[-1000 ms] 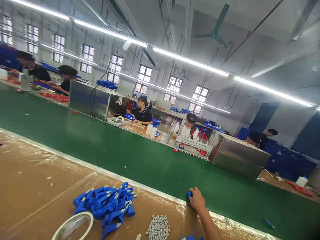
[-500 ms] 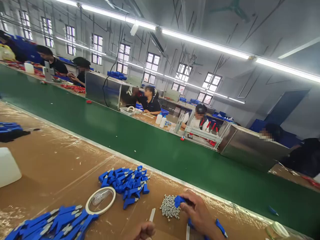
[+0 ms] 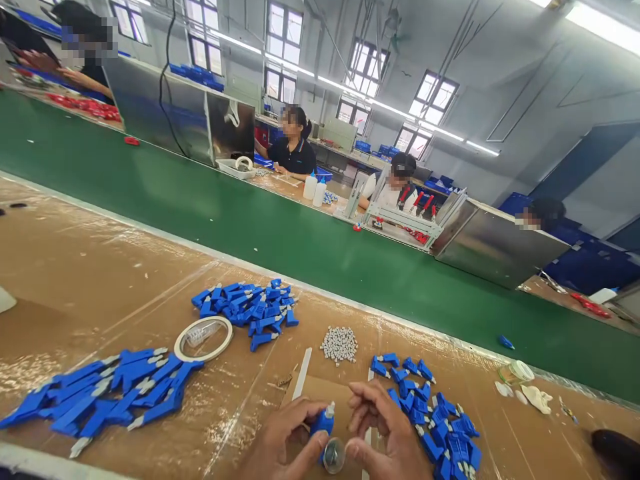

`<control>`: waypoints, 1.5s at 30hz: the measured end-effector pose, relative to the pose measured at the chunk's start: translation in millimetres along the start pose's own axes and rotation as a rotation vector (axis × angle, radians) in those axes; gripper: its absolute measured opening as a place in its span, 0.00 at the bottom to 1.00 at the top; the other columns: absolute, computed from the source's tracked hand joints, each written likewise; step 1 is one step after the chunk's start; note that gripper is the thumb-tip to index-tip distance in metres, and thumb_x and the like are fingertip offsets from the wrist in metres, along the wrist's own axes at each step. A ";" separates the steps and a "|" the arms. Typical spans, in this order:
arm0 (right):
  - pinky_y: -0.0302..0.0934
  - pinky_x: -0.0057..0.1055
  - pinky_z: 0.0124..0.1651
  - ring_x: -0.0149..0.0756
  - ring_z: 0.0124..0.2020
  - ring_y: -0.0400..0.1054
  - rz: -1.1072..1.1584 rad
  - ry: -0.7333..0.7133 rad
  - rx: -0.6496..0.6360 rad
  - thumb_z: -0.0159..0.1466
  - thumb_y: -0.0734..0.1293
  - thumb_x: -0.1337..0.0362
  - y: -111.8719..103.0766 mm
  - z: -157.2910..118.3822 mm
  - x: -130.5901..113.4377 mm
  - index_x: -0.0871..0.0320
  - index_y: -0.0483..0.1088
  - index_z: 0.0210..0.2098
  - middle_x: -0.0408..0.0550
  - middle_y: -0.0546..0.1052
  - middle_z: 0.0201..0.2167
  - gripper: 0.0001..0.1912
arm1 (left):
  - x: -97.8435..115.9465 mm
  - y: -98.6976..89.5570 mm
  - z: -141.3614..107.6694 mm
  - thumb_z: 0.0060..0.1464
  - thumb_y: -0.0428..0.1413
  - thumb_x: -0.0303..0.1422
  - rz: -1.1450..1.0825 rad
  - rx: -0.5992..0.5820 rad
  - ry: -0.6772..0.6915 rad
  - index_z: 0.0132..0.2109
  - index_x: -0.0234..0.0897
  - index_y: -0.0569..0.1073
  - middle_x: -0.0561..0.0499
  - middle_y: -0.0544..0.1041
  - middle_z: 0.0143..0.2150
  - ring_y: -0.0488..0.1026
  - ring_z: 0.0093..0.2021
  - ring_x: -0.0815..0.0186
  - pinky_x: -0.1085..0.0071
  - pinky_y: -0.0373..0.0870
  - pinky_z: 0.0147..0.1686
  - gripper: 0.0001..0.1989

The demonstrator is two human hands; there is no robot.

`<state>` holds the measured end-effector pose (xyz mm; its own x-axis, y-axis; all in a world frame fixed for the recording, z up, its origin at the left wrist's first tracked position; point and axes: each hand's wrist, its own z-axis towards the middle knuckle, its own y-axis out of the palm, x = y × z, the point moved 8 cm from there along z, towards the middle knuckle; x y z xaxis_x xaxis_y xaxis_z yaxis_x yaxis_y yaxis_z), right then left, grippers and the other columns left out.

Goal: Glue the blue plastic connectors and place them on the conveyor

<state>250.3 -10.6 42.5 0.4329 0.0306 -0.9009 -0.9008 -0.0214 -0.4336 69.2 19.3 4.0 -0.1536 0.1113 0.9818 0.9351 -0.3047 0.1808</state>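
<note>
My left hand (image 3: 293, 437) pinches a blue plastic part (image 3: 323, 421) with a pale grey tip pointing up. Just below that part is a small round clear piece (image 3: 334, 456) with a dark middle; whether it is joined to the blue part I cannot tell. My right hand (image 3: 383, 430) is beside them, fingers curved and apart, its thumb close to the round piece's edge. Beyond the hands lies a heap of small grey pieces (image 3: 339, 345). Blue parts with grey tips (image 3: 440, 427) are scattered to the right of my right hand.
On the left lie long blue parts (image 3: 120, 387), a tape roll (image 3: 180, 343) and another blue pile (image 3: 250, 310). White strips (image 3: 303, 373) are on the brown table. A green conveyor belt (image 3: 280, 233) runs beyond, with co-workers across it. A tub (image 3: 517, 372) stands at right.
My right hand has come back from the grey heap towards me. Both hands are now together around the blue part and round piece. The view has shifted, showing more of the table.
</note>
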 end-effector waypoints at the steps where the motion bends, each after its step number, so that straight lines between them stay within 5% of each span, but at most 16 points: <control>1: 0.69 0.37 0.43 0.43 0.36 0.72 0.010 0.035 0.021 0.59 0.75 0.45 -1.5 -3.6 12.9 0.51 0.78 0.53 0.49 0.76 0.40 0.26 | -8.3 -3.8 -0.9 0.46 0.65 0.57 -0.069 0.030 -0.052 0.43 0.45 0.86 0.45 0.84 0.38 0.79 0.40 0.55 0.69 0.75 0.40 0.25; 5: 0.64 0.33 0.35 0.40 0.32 0.67 0.035 0.156 0.004 0.61 0.73 0.44 12.3 -16.7 70.6 0.54 0.82 0.43 0.47 0.72 0.33 0.21 | -38.9 -12.1 -0.8 0.37 0.70 0.58 -0.272 0.091 -0.209 0.38 0.41 0.85 0.51 0.81 0.29 0.76 0.33 0.61 0.70 0.73 0.35 0.28; 9: 0.61 0.30 0.33 0.36 0.30 0.65 0.125 0.150 -0.002 0.62 0.73 0.44 37.0 -19.9 98.1 0.56 0.83 0.42 0.46 0.71 0.32 0.22 | -60.3 -14.7 1.2 0.33 0.72 0.56 -0.354 0.119 -0.271 0.33 0.37 0.84 0.51 0.79 0.26 0.75 0.29 0.62 0.70 0.71 0.30 0.28; 21: 0.58 0.30 0.29 0.36 0.28 0.66 -0.132 -0.105 0.114 0.72 0.65 0.52 28.4 -23.7 68.9 0.54 0.80 0.34 0.45 0.71 0.29 0.17 | -76.6 -27.1 -4.4 0.35 0.72 0.55 -0.361 0.242 -0.311 0.33 0.36 0.84 0.50 0.79 0.27 0.73 0.30 0.62 0.71 0.72 0.29 0.27; 28: 0.58 0.31 0.29 0.37 0.27 0.65 -0.248 -0.223 0.248 0.74 0.62 0.53 33.5 -30.3 56.6 0.53 0.78 0.33 0.45 0.70 0.27 0.19 | -94.6 -28.6 -1.1 0.38 0.71 0.55 -0.312 0.093 -0.348 0.37 0.37 0.84 0.48 0.83 0.30 0.78 0.32 0.59 0.66 0.77 0.40 0.27; 37: 0.54 0.32 0.30 0.36 0.26 0.62 -0.086 -0.042 0.277 0.71 0.62 0.43 33.3 -31.8 68.4 0.55 0.73 0.27 0.43 0.68 0.26 0.26 | -79.6 -16.2 -8.9 0.41 0.72 0.49 -0.489 0.060 -0.418 0.36 0.37 0.82 0.49 0.83 0.30 0.79 0.33 0.61 0.69 0.76 0.36 0.22; 42: 0.53 0.26 0.23 0.33 0.24 0.58 0.349 0.283 0.281 0.61 0.69 0.35 25.5 -31.4 102.4 0.56 0.71 0.29 0.40 0.65 0.23 0.28 | -69.4 -1.4 -14.9 0.34 0.76 0.44 -0.657 0.079 -0.524 0.32 0.33 0.81 0.52 0.80 0.26 0.77 0.28 0.68 0.75 0.75 0.31 0.22; 45: 0.50 0.22 0.20 0.31 0.23 0.59 0.601 0.386 0.293 0.54 0.76 0.39 23.9 -31.4 118.3 0.57 0.72 0.28 0.41 0.67 0.22 0.27 | -70.9 8.5 -17.7 0.30 0.78 0.43 -0.710 0.074 -0.616 0.28 0.32 0.79 0.53 0.79 0.24 0.79 0.25 0.68 0.78 0.75 0.27 0.23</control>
<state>281.0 -38.8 -75.0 -0.2010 -0.2542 -0.9460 -0.9334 0.3429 0.1062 82.3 -8.0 -63.1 -0.5189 0.7348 0.4368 0.7089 0.0843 0.7003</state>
